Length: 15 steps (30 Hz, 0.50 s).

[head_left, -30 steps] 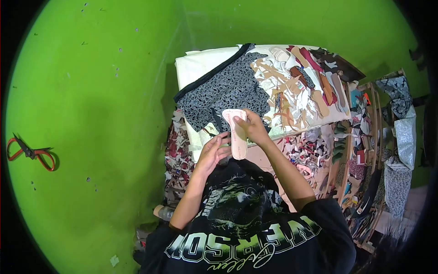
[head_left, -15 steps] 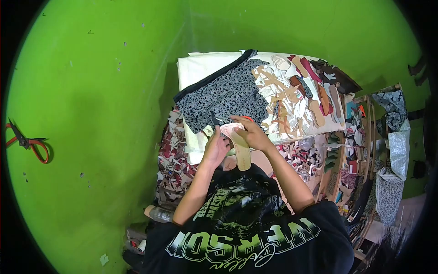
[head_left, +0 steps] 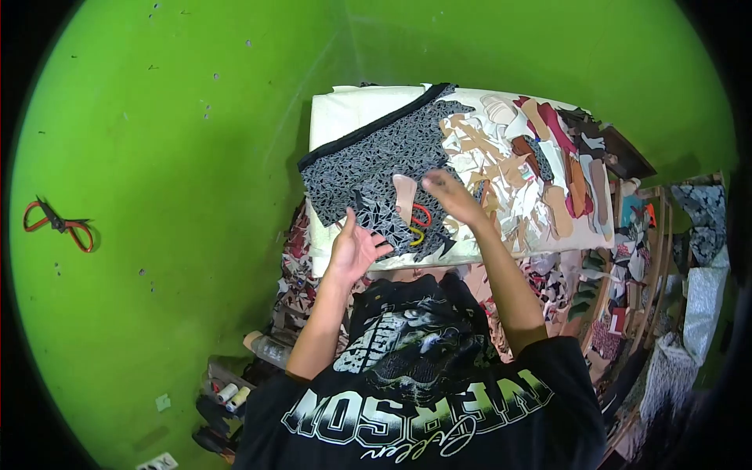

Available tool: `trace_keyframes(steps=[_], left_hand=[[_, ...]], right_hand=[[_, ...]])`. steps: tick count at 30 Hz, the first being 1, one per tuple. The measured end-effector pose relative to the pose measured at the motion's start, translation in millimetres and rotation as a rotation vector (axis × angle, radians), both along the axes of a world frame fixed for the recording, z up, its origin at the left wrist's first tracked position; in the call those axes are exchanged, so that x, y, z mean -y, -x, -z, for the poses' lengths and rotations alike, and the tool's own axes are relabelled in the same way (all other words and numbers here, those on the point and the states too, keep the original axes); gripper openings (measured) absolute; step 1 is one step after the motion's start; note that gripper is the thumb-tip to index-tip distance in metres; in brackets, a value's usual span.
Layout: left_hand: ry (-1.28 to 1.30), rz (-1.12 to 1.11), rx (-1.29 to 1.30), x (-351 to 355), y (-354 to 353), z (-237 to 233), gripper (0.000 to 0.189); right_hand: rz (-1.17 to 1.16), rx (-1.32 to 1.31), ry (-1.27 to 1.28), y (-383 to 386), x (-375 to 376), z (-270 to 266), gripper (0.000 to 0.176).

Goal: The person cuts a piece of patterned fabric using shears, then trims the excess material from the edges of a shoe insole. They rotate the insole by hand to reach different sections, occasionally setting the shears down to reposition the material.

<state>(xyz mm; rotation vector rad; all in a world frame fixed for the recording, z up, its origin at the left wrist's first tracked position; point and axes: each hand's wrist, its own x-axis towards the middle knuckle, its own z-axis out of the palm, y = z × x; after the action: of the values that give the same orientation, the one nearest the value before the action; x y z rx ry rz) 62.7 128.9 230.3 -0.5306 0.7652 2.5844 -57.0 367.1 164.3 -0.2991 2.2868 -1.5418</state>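
A pale pink, sole-shaped piece (head_left: 404, 193) lies on the black-and-white patterned fabric (head_left: 352, 168). Just to its right is my right hand (head_left: 454, 196), fingers loosely bent and apart, with nothing visible in them. My left hand (head_left: 359, 249) is open, palm turned up and fingers spread, over the near edge of the fabric. Between the hands are scissors with one red and one yellow handle loop (head_left: 421, 216), partly covered by the sole piece; their blades are hard to make out against the pattern.
Tan and white scraps (head_left: 478, 157) cover the right half of the white-topped table (head_left: 323, 117), with brown and red strips (head_left: 580, 184) at its right end. Another pair of red-handled scissors (head_left: 59, 223) hangs on the green wall. Racks with material (head_left: 697, 274) stand at the right.
The sole piece, held in both hands before, now lies on the fabric farther from my body. My hands have moved apart, and the left has opened.
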Motion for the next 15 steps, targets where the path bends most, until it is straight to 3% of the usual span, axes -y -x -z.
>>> trace_keyframes(steps=[2, 3, 4, 6, 7, 8, 9, 10, 13, 15], left_hand=[[-0.005, 0.004, -0.018, -32, 6, -6, 0.065], [-0.132, 0.008, -0.089, -48, 8, 1, 0.070], [-0.099, -0.055, -0.034, -72, 12, -13, 0.073], [-0.100, -0.113, -0.062, -117, 15, -25, 0.074], [-0.293, -0.100, -0.097, -128, 19, -14, 0.062], [0.038, -0.180, 0.029, -153, 16, -4, 0.034], [0.125, -0.176, -0.013, -168, 15, 9, 0.028], [0.204, -0.176, -0.055, -180, 12, 22, 0.022], [0.320, -0.176, 0.086, -227, 18, 13, 0.020], [0.377, -0.163, 0.033, -242, 18, 34, 0.021]], right_hand=[[-0.229, 0.225, 0.184, -18, -12, -29, 0.057], [-0.301, 0.355, 0.237, -33, -17, -50, 0.059], [-0.299, 0.213, 0.200, -45, -31, -35, 0.060], [-0.241, 0.205, 0.351, -60, -56, -41, 0.048], [-0.222, 0.219, 0.204, -60, -74, -64, 0.039], [-0.195, 0.239, 0.053, -60, -95, -84, 0.031], [-0.118, 0.215, 0.241, -67, -111, -67, 0.023], [-0.131, 0.185, 0.190, -67, -129, -49, 0.021], [-0.088, 0.261, 0.276, -76, -178, -34, 0.022], [-0.088, 0.217, 0.240, -81, -210, -20, 0.024]])
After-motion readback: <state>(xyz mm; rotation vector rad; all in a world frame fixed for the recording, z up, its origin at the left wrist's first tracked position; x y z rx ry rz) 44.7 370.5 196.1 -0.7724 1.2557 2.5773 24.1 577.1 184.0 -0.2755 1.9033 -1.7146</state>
